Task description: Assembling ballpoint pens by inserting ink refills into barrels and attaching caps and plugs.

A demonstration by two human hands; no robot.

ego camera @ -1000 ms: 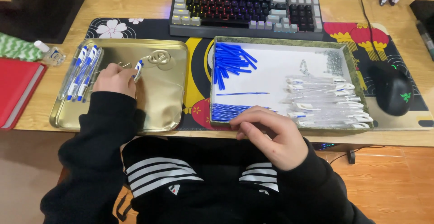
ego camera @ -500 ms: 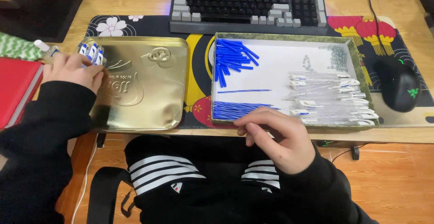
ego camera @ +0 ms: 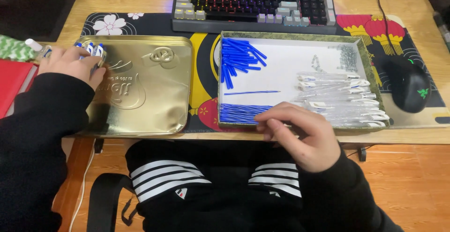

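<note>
At the far left of the desk, the left hand rests over a small bunch of finished blue-and-white pens at the top left corner of the gold tin lid. Its fingers curl loosely over the pens, pressing or gathering them more than pinching any single one. The step in hand looks like laying assembled pens together at that corner.

Further right, the shallow white tray holds the parts: blue pen caps piled at its upper left, blue refills along its near edge, one stray refill in the middle, clear barrels stacked to the right, and tiny springs in the far corner.

The right hand rests at the tray's near rim, fingers half bent and apparently empty, tips just beside the refills. A next move probably calls for picking one refill cleanly from that tight row, then a barrel.
</note>
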